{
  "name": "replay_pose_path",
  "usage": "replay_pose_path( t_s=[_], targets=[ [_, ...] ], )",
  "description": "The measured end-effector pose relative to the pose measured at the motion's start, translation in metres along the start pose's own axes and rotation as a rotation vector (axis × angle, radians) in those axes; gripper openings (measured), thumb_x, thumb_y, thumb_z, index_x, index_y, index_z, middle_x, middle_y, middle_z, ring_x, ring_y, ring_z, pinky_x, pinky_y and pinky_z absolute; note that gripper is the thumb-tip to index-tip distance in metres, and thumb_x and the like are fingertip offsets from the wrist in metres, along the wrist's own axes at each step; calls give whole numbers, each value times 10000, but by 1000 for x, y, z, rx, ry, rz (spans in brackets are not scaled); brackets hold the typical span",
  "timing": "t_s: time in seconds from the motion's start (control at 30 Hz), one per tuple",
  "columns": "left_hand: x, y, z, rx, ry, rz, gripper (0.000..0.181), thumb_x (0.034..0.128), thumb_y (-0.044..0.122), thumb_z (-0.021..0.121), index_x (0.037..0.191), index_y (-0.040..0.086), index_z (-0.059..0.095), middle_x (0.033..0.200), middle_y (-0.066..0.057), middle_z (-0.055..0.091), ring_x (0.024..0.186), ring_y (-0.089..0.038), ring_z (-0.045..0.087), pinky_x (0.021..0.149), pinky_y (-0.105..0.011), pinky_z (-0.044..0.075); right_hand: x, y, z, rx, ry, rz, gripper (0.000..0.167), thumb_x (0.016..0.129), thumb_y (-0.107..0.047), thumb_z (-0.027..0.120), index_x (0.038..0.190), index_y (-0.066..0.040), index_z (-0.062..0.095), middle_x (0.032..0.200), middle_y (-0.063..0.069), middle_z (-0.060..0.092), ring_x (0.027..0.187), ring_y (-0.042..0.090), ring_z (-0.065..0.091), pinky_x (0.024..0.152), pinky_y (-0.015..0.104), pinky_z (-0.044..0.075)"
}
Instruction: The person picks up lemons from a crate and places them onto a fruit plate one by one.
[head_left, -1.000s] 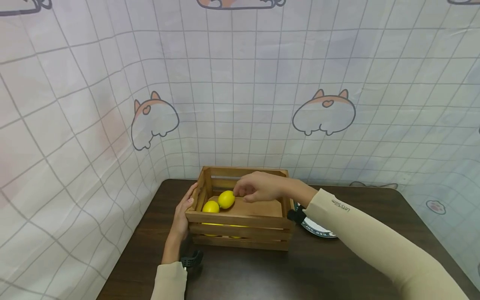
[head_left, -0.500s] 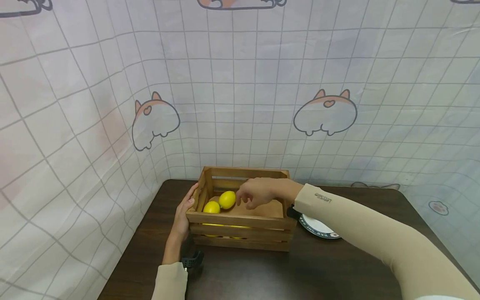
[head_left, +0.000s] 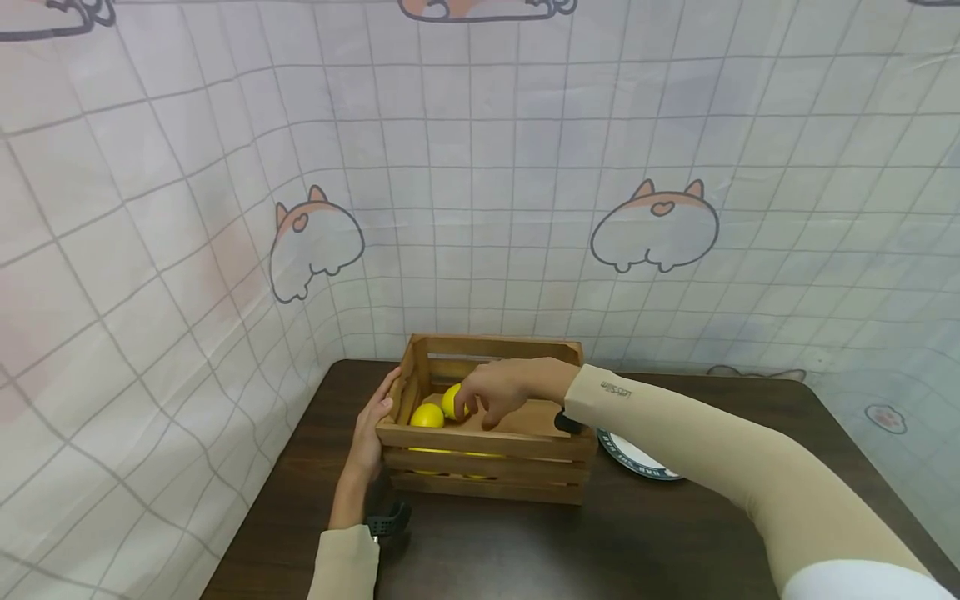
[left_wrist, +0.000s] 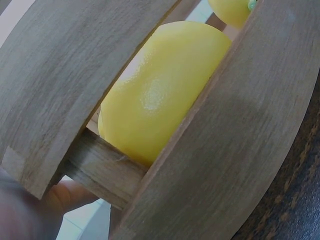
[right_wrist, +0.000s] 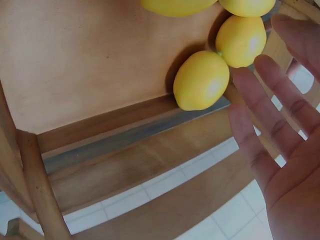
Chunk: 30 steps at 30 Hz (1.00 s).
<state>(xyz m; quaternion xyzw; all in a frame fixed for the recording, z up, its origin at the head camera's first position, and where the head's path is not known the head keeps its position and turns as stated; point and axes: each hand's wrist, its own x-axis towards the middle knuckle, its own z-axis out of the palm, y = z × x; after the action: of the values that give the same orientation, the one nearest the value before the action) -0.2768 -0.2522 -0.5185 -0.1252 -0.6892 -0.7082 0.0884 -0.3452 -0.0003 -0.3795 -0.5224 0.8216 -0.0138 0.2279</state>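
Observation:
On the dark table stands a slatted wooden crate with several yellow lemons at its left end. My left hand lies along the outside of the crate's left end, fingers extended and touching it. Through the slats in the left wrist view, a large lemon shows close up. My right hand reaches down inside the crate, just right of a lemon that it partly hides in the head view. In the right wrist view its fingers are spread and loosely extended beside a lemon, holding nothing.
A round plate with a dark patterned rim sits right of the crate, partly under the right forearm. A white gridded cloth hangs behind the table and along its left side. A cable lies at the back right.
My right hand has moved lower and slightly left, over the right-hand lemon in the crate. The left hand stays on the crate's left end. The lemons show no clear movement.

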Motion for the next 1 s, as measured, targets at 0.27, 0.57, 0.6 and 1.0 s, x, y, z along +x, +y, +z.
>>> replay_pose_path(
  t_s=[0.27,0.57,0.6,1.0],
  targets=[
    [1,1,3,17,-6,16,531,1062,283,354,1592,252,381,1687,-16,288,1548,-283,231,1232,-635,147,6,10,7,88,-41,-9,414,904,-138,760,1306,-209,694,1238,49,692,986,142,651,840,275,551],
    [2,1,0,-2,-6,21,534,1062,300,368,1594,253,374,1690,-33,276,1544,-313,237,1223,-649,163,15,26,12,276,-76,-15,445,891,-35,745,1281,-246,710,1294,119,680,1109,270,667,869,282,563],
    [1,0,0,-4,-7,20,535,1063,302,367,1596,251,371,1691,-39,274,1543,-318,237,1221,-651,164,16,28,12,296,-81,-15,456,885,-27,748,1284,-244,710,1299,122,678,1123,283,663,873,283,562],
    [0,2,0,4,-14,24,537,1063,277,355,1598,229,367,1688,-68,278,1543,-326,237,1219,-654,167,32,47,22,386,-147,-24,443,909,15,715,1284,-220,713,1298,104,674,1193,312,636,891,273,562]
  ],
)
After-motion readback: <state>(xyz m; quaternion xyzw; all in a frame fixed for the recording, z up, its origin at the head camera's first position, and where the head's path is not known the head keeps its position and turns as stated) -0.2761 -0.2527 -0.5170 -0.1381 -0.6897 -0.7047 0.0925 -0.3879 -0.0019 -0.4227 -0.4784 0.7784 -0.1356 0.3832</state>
